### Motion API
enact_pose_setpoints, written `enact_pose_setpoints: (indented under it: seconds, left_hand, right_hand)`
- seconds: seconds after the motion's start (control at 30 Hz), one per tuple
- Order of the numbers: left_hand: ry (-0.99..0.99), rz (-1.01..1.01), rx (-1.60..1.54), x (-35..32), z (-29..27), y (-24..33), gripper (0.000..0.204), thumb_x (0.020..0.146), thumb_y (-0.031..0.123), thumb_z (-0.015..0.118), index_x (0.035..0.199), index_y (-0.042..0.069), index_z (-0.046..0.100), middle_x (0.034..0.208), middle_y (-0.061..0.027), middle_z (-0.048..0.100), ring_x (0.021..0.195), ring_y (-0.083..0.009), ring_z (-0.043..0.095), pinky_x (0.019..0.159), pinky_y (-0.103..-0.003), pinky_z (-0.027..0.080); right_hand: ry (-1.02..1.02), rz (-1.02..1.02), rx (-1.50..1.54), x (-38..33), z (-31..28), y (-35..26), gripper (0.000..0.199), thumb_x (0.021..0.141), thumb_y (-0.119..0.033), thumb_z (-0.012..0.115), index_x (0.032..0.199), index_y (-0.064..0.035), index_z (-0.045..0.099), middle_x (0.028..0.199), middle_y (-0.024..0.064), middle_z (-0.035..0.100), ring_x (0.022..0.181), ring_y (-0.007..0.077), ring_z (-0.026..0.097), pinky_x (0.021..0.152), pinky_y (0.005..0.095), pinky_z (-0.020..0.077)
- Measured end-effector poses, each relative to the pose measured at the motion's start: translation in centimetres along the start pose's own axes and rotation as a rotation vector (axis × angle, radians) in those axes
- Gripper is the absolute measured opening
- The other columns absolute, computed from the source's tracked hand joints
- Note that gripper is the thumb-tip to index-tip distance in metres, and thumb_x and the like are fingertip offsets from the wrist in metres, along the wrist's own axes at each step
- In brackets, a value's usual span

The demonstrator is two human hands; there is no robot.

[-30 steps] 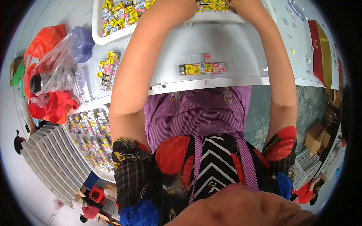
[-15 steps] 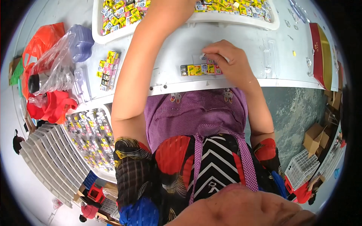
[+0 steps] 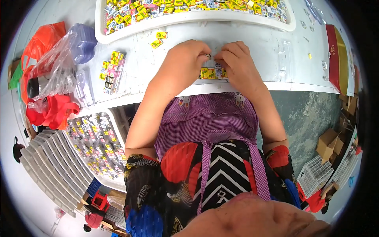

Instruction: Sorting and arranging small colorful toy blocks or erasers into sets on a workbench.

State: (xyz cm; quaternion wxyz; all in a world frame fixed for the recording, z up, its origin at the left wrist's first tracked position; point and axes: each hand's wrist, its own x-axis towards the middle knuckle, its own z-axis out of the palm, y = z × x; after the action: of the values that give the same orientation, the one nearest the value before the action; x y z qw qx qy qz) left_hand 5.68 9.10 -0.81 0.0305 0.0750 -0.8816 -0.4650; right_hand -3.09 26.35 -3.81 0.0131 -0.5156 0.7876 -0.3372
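Note:
A row of small printed blocks (image 3: 211, 73), yellow, white and pink, lies near the table's front edge between my hands. My left hand (image 3: 183, 63) is closed at the row's left end, its thumb and fingertips pinching a small block (image 3: 208, 56) that is mostly hidden. On the right, my right hand (image 3: 241, 65) has its fingers closed in a pinch just above the row; what they hold is hidden. Two loose yellow blocks (image 3: 159, 38) lie beyond my left hand. Further left stands a stacked group of similar blocks (image 3: 112, 73).
A white tray (image 3: 197, 20) full of loose blocks spans the far side. Clear plastic packs (image 3: 83, 43), red bags (image 3: 47, 43) and a clear plastic case (image 3: 84, 87) sit at left. A second tray (image 3: 118, 126) holds packed blocks, lower left. A red-and-gold box (image 3: 335, 59) lies right.
My left hand has come back from the far tray to the row, beside my right hand. Two yellow blocks now show on the table near the tray. My right hand stays at the row.

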Motion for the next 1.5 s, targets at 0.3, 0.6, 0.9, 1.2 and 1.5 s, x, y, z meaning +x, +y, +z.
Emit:
enact_pose_setpoints:
  seconds: [0.3,0.6,0.9,1.2,1.5]
  left_hand:
    - [0.070,0.016,0.055,-0.3,1.1,0.6,0.015,0.086,0.004,0.058,0.098,0.003,0.067,0.091,-0.0166,0.063,0.082,-0.0364,0.062,0.073,-0.041,0.051]
    - [0.171,0.019,0.171,-0.9,2.5,1.0,0.012,0.086,0.005,0.062,0.096,0.001,0.066,0.089,-0.0161,0.062,0.076,-0.0319,0.062,0.068,-0.036,0.050]
    - [0.104,-0.026,0.237,-0.9,2.7,0.2,0.011,0.084,0.005,0.064,0.094,0.000,0.064,0.088,-0.0160,0.062,0.074,-0.0318,0.062,0.067,-0.036,0.050]
    - [0.205,0.088,0.295,-1.2,1.1,-1.2,0.018,0.087,0.005,0.060,0.104,0.001,0.066,0.088,-0.0154,0.061,0.081,-0.0312,0.059,0.072,-0.037,0.048]
    - [0.148,-0.030,0.185,-0.1,1.9,-0.7,0.011,0.085,0.009,0.061,0.088,-0.001,0.060,0.084,-0.0188,0.060,0.085,-0.0382,0.058,0.077,-0.045,0.047]
  right_hand:
    - [0.111,0.110,-0.005,-1.2,0.4,-0.9,0.022,0.078,0.002,0.061,0.099,-0.0039,0.063,0.103,0.0105,0.059,0.098,0.0316,0.053,0.088,0.0400,0.0412]
    - [0.183,0.109,-0.004,-1.9,1.5,-0.7,0.023,0.080,0.000,0.062,0.102,-0.0051,0.064,0.106,0.0091,0.059,0.099,0.0299,0.054,0.088,0.0401,0.0407]
    - [0.221,0.168,0.077,-2.0,1.3,-0.8,0.030,0.081,0.003,0.060,0.110,-0.0042,0.062,0.111,0.0122,0.059,0.105,0.0316,0.054,0.095,0.0403,0.0407]
    - [0.122,0.044,-0.033,-4.5,-0.2,-2.3,0.039,0.088,-0.012,0.059,0.125,-0.0033,0.055,0.136,0.0141,0.051,0.126,0.0345,0.046,0.108,0.0432,0.0337]
    - [-0.140,-0.023,-0.194,-4.4,1.4,-2.8,0.060,0.087,-0.037,0.059,0.136,-0.0032,0.047,0.144,0.0149,0.042,0.137,0.0327,0.036,0.114,0.0473,0.0253]
